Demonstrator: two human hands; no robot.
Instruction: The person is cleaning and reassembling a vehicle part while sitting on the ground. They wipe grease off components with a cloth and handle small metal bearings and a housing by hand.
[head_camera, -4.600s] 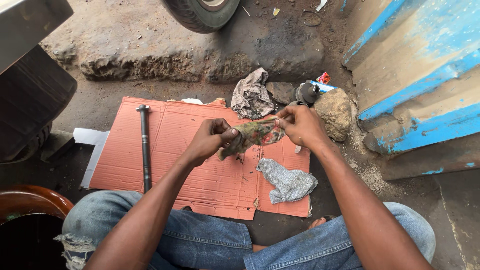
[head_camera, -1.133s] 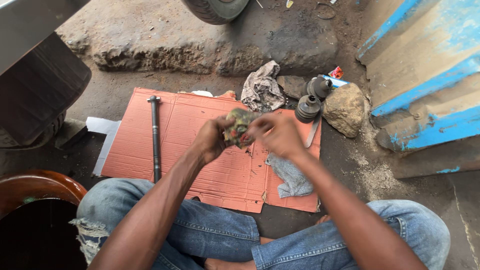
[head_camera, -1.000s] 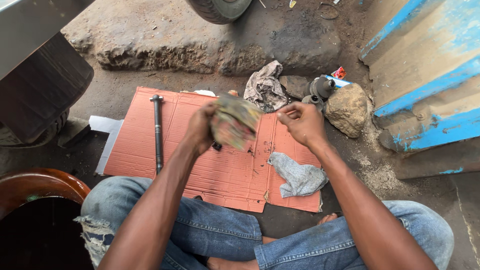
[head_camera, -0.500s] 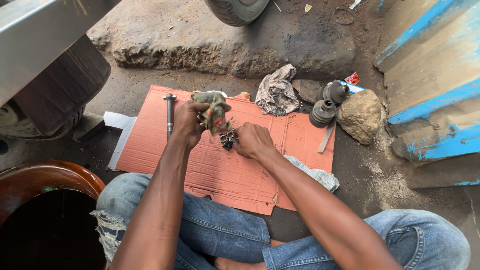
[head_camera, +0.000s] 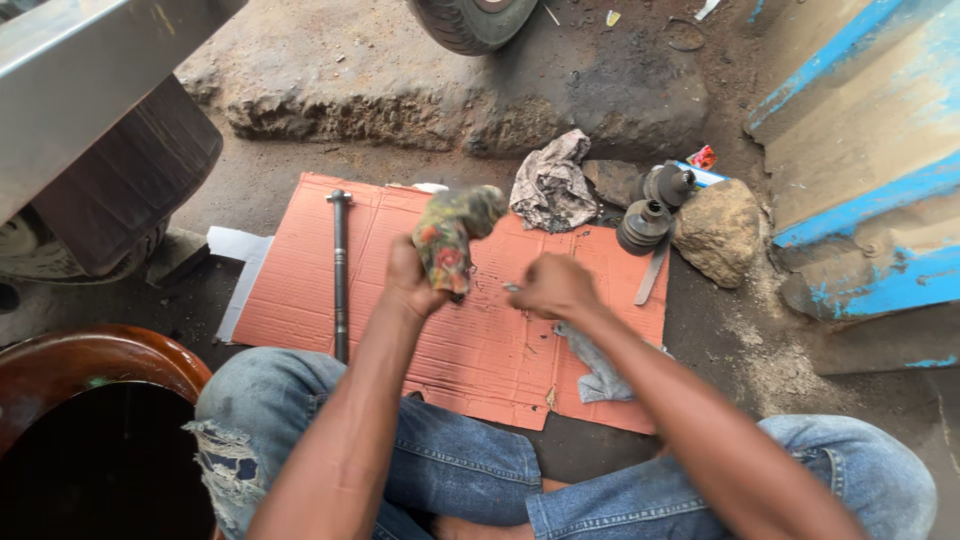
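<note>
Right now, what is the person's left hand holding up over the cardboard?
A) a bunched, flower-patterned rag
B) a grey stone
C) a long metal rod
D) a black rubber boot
A: the left hand grips a bunched, flower-patterned rag above the cardboard, while the long metal rod lies flat on it, apart from that hand.

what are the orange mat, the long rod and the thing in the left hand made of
Orange mat: corrugated cardboard, matte, with ribbed lines and fold creases. Long rod: looks like dark, dull metal, straight with a wider head. Bundle in the left hand: a floral rag, soft crumpled cloth; what it wraps is hidden.
</note>
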